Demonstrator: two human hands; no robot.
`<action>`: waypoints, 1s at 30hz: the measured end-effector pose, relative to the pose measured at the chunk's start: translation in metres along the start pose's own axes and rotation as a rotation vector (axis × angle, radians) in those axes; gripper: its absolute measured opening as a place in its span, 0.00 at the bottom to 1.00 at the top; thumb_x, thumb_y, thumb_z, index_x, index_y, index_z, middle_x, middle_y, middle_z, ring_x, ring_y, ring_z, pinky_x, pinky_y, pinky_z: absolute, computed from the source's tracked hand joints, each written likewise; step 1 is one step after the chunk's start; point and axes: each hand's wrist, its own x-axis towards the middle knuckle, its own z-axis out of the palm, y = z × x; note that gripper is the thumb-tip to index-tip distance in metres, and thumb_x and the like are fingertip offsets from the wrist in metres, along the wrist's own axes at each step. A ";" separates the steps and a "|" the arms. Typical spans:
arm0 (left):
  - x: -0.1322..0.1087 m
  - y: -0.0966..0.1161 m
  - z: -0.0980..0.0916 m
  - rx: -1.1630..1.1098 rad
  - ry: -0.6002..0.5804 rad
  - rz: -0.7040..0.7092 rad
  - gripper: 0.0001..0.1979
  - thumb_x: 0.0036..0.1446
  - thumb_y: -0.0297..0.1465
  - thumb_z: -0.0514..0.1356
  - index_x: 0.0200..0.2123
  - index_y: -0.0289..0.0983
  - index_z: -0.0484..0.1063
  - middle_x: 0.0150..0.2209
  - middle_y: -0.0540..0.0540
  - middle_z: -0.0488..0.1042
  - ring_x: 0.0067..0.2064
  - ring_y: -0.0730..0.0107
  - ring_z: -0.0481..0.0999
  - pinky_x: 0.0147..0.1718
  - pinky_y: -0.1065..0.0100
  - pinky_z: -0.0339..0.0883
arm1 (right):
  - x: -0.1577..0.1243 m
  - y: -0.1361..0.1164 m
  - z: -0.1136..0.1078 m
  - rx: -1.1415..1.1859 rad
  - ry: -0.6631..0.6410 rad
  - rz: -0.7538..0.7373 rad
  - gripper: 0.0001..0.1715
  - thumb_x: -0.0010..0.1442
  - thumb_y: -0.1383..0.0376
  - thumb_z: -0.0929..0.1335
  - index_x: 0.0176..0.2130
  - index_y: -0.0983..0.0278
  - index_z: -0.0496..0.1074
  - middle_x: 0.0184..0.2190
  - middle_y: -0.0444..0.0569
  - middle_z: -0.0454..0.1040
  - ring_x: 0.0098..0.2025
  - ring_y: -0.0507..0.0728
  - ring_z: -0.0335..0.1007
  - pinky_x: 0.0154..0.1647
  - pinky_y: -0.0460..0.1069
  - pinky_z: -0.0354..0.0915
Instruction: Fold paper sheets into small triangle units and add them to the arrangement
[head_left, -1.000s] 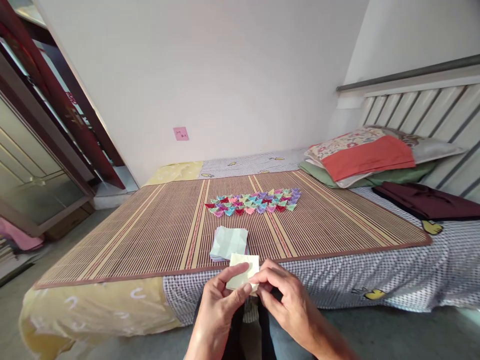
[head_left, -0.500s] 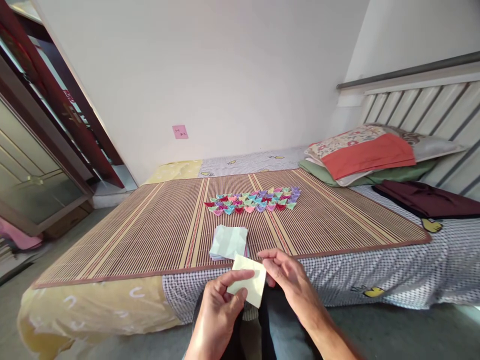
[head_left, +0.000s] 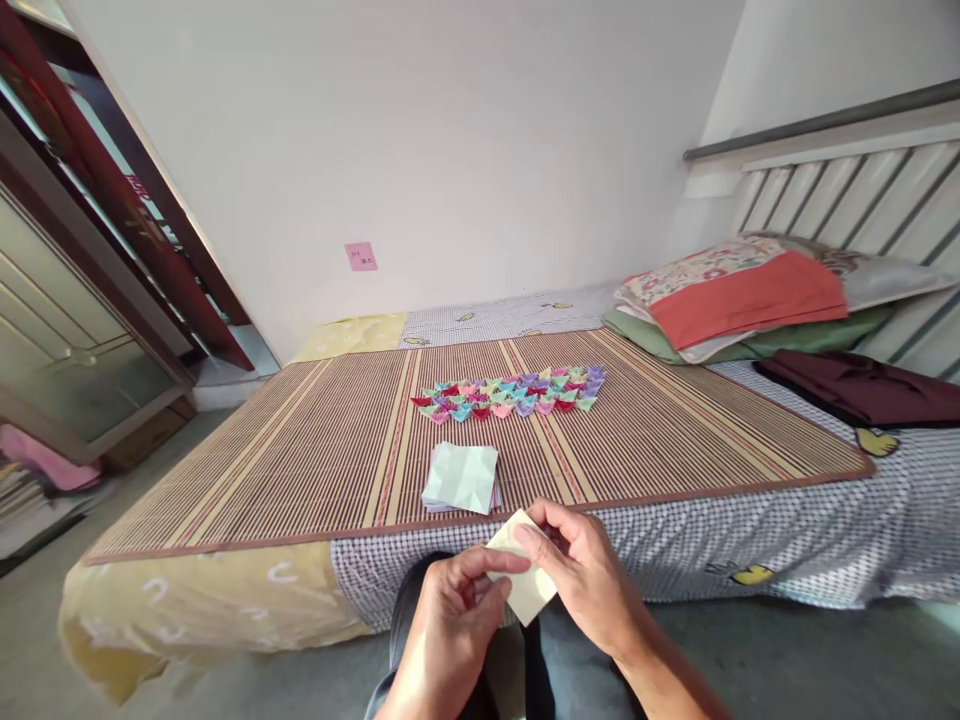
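A pale yellow square of paper point(head_left: 531, 592) is held above my knees, its corners pointing up and down. My left hand point(head_left: 466, 600) pinches its left side between thumb and index finger. On the upper right side, my right hand point(head_left: 576, 560) grips the paper with the thumb on its face and the fingers behind, partly hidden. Just beyond my hands, a stack of paper squares point(head_left: 461, 478) lies on the mat with a pale green creased sheet on top. Farther back stand rows of small folded paper shapes point(head_left: 510, 395) in many colours.
A striped bamboo mat point(head_left: 315, 450) covers the bed, with a checked and yellow sheet point(head_left: 225, 600) hanging over its front edge. Pillows point(head_left: 750, 295) and a folded maroon cloth point(head_left: 855, 390) lie at the right. A pink note point(head_left: 361, 257) sticks to the wall.
My right hand has closed on the paper's right side, where before its fingers were apart by the edge. The paper has turned and shifted slightly right. The camera view has moved a little.
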 end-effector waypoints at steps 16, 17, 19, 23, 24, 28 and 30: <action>-0.003 0.005 0.014 -0.147 0.163 0.093 0.30 0.57 0.35 0.75 0.59 0.42 0.67 0.35 0.50 0.79 0.34 0.68 0.78 0.33 0.71 0.72 | -0.009 -0.005 0.002 0.093 0.025 0.050 0.25 0.66 0.45 0.72 0.32 0.63 0.72 0.24 0.43 0.69 0.26 0.52 0.62 0.25 0.45 0.61; -0.004 0.004 0.014 -0.119 0.176 0.087 0.27 0.59 0.35 0.73 0.59 0.42 0.68 0.33 0.52 0.77 0.32 0.70 0.76 0.31 0.72 0.70 | -0.009 -0.005 0.003 0.075 0.023 0.057 0.25 0.66 0.46 0.72 0.31 0.63 0.71 0.24 0.42 0.68 0.26 0.52 0.62 0.25 0.45 0.61; -0.005 0.004 0.013 -0.069 0.173 0.088 0.18 0.63 0.38 0.70 0.53 0.41 0.74 0.30 0.53 0.75 0.29 0.72 0.73 0.29 0.73 0.67 | -0.007 -0.005 0.001 0.074 -0.006 0.091 0.25 0.65 0.46 0.72 0.31 0.63 0.72 0.24 0.42 0.68 0.26 0.52 0.63 0.26 0.45 0.61; 0.000 0.012 0.002 0.001 -0.030 0.054 0.17 0.65 0.45 0.67 0.41 0.37 0.83 0.27 0.48 0.76 0.32 0.68 0.75 0.34 0.70 0.70 | 0.000 0.003 -0.003 0.146 -0.084 0.161 0.27 0.62 0.43 0.74 0.31 0.64 0.73 0.24 0.42 0.69 0.25 0.52 0.64 0.25 0.46 0.60; 0.002 0.014 -0.001 -0.010 -0.071 0.033 0.19 0.63 0.47 0.68 0.40 0.35 0.85 0.27 0.47 0.77 0.32 0.67 0.75 0.35 0.69 0.70 | 0.001 0.005 -0.003 0.164 -0.096 0.170 0.28 0.61 0.43 0.74 0.30 0.64 0.73 0.23 0.42 0.68 0.25 0.51 0.63 0.25 0.45 0.59; 0.010 0.013 -0.008 -0.123 -0.057 -0.073 0.21 0.53 0.47 0.75 0.37 0.34 0.88 0.28 0.44 0.81 0.30 0.70 0.75 0.34 0.71 0.69 | 0.003 0.009 0.000 0.211 -0.117 0.187 0.30 0.59 0.41 0.75 0.29 0.65 0.74 0.23 0.41 0.69 0.26 0.51 0.62 0.27 0.45 0.59; 0.012 0.010 -0.011 -0.190 -0.012 -0.135 0.22 0.49 0.46 0.78 0.37 0.33 0.88 0.29 0.42 0.82 0.31 0.70 0.76 0.35 0.71 0.71 | 0.002 0.008 -0.001 0.207 -0.087 0.180 0.28 0.62 0.42 0.74 0.33 0.64 0.77 0.26 0.43 0.73 0.28 0.52 0.67 0.29 0.46 0.63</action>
